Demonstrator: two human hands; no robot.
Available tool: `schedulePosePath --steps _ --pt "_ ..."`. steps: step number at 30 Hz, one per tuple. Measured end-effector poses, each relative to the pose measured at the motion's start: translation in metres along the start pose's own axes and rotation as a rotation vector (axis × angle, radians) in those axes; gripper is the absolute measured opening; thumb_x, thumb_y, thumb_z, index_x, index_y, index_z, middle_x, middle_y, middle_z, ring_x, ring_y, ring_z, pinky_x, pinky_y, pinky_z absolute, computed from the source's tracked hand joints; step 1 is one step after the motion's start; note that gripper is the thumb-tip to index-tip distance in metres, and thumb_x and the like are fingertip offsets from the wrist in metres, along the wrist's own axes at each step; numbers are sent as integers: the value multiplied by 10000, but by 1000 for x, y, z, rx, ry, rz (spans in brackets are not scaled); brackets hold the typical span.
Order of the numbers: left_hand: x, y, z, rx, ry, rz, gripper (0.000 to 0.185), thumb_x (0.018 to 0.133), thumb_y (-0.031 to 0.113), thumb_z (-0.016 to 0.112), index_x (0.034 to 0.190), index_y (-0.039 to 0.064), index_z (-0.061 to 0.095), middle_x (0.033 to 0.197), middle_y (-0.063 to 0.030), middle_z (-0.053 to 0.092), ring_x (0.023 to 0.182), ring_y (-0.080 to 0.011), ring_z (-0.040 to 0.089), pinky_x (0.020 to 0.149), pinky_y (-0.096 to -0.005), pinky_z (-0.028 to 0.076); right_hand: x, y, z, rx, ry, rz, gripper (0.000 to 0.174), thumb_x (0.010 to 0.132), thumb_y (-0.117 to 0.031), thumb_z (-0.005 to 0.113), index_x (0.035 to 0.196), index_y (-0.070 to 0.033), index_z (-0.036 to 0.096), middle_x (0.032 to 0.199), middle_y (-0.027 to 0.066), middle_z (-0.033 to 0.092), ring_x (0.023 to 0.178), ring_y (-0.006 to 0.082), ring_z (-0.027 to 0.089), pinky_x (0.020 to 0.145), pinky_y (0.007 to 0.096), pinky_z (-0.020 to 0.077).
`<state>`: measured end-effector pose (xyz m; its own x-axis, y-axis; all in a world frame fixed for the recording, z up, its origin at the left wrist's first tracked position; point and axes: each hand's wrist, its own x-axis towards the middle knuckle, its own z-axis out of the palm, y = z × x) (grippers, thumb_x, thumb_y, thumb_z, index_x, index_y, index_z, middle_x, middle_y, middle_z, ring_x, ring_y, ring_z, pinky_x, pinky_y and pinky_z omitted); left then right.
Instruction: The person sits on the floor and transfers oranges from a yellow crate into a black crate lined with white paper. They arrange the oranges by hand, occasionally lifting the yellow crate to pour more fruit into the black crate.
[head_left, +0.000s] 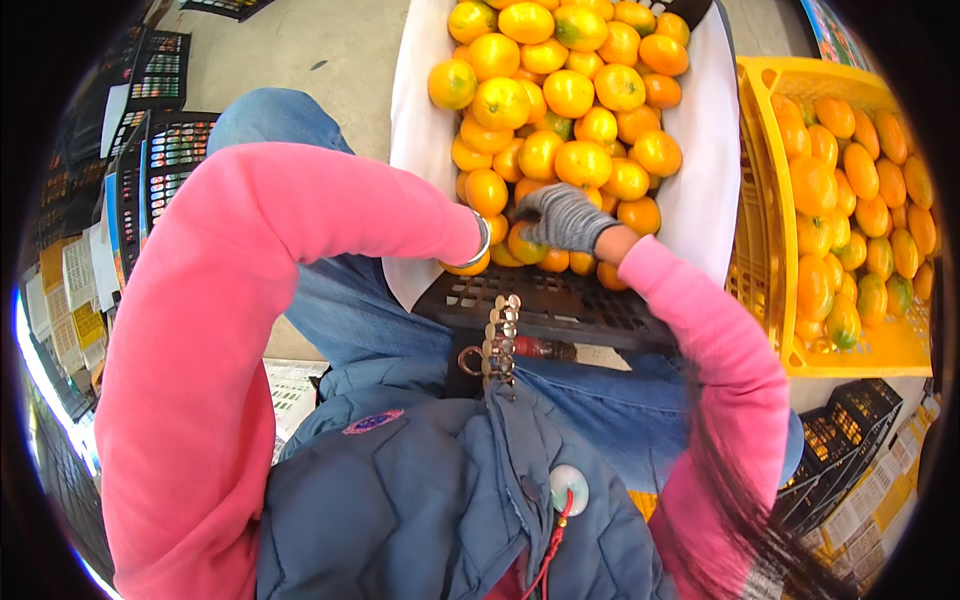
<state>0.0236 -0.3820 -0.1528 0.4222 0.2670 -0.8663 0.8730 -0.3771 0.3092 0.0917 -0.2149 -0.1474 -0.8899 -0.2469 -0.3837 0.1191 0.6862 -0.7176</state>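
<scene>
A black plastic crate (555, 307) lined with white sheeting (701, 180) stands before me, heaped with orange citrus fruits (583, 163), some with green patches. My right hand (566, 217), in a grey knitted glove, reaches into the near part of the heap. Its fingers curl against a green-tinged orange fruit (527, 244); whether they grip it is unclear. The pink left sleeve (360, 202) stretches over the crate's near left side and ends at a silver bangle (482, 240). Beyond that bangle my left hand is hidden, down among the fruits.
To the right stands a yellow plastic crate (855, 360) holding more orange fruits (874, 214). Black crates (169, 150) stack up at the left, and another black crate (847, 427) sits at the lower right. My jeans-clad legs (360, 315) flank the lined crate.
</scene>
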Motion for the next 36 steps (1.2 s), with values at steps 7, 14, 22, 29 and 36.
schedulePosePath --steps 7,14,22,29,36 --pt "47 -20 30 -71 -11 4 227 761 178 595 966 128 679 986 -70 652 914 -270 618 740 -421 497 -26 -27 37 -377 11 56 450 713 -199 653 1133 -92 534 1091 189 529 867 348 610 722 464 496" --pt "1 -15 1 -87 14 -16 321 779 193 551 1093 148 597 979 -78 648 924 -253 622 743 -408 504 -10 20 23 26 -120 -425 558 643 -72 646 1186 -105 520 1044 182 568 922 361 579 766 421 477" --pt "-45 3 -46 -18 -96 -83 244 759 209 595 969 145 702 985 -72 664 921 -250 635 715 -383 513 -24 2 44 189 -26 246 754 620 -290 798 1234 -6 465 992 206 621 930 314 606 810 388 479" --pt "-34 1 -33 -71 -64 -97 375 755 91 576 1125 142 611 1118 -116 609 965 -307 615 757 -443 497 -25 -12 57 -15 107 164 677 583 -374 800 1080 16 557 977 244 608 926 317 605 781 399 478" --pt "-18 3 -34 -383 437 -124 616 722 141 591 1289 12 388 1183 -190 495 1022 -327 552 826 -386 473 -26 -10 12 313 -262 258 608 621 -249 782 1132 -22 544 1075 148 621 995 260 588 850 335 457"
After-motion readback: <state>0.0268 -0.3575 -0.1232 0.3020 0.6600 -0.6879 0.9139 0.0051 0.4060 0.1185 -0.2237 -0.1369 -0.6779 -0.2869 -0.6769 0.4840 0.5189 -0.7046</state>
